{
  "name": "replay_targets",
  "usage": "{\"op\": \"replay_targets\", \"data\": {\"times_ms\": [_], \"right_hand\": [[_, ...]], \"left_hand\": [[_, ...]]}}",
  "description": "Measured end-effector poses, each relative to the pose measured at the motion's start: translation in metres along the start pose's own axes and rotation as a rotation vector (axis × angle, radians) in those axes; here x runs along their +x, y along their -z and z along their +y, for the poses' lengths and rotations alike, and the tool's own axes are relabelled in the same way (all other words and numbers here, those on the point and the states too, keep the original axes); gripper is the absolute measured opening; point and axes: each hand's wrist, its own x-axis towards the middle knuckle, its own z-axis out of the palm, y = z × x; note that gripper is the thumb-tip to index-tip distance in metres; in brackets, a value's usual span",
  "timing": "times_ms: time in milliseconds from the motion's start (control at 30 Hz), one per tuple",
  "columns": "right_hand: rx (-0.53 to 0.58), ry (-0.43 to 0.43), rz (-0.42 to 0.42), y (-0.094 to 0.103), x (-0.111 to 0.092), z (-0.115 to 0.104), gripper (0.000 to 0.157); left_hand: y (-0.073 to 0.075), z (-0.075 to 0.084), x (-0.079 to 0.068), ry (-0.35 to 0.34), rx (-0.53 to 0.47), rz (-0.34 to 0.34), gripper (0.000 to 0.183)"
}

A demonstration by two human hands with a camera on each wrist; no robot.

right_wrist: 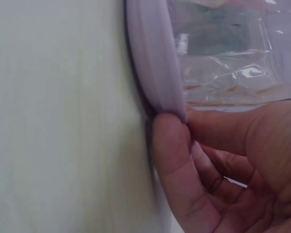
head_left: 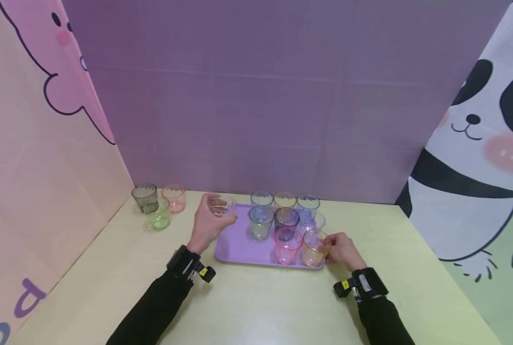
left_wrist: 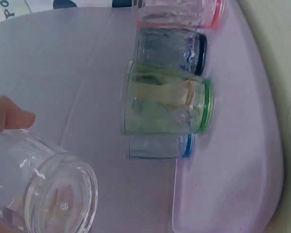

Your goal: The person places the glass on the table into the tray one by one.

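Your left grip (head_left: pixel 209 218) pinches the clear glass (left_wrist: pixel 60 191), the tray (head_left: pixel 241 247) just right of it; your right grip (head_left: pixel 343 249) pinches the tray's corner. Glass transfer seems underway; next calls for a steady tray.

- Soft, even light is filling the head view, a sheen paling the near table (head_left: pixel 256 318).
- Faint shadows are falling beside both sleeves (head_left: pixel 157 304).
- In the left wrist view, glints are streaking the clear glass (left_wrist: pixel 60 194) and the tray (left_wrist: pixel 274 145) is bowing along its rim.
- The right wrist view's table is blurring.
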Motion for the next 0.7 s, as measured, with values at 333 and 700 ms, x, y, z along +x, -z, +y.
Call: {"op": "replay_targets", "data": {"times_ms": [333, 700], "right_hand": [[-0.011, 0.001, 0.002, 0.003, -0.001, -0.003, 0.006], [-0.031, -0.008, -0.004, 0.001, -0.001, -0.003, 0.004]], "left_hand": [[-0.021, 0.002, -0.007, -0.005, 0.017, -0.067, 0.07], [-0.037, 0.003, -0.021, 0.002, 0.095, -0.17, 0.069]]}}
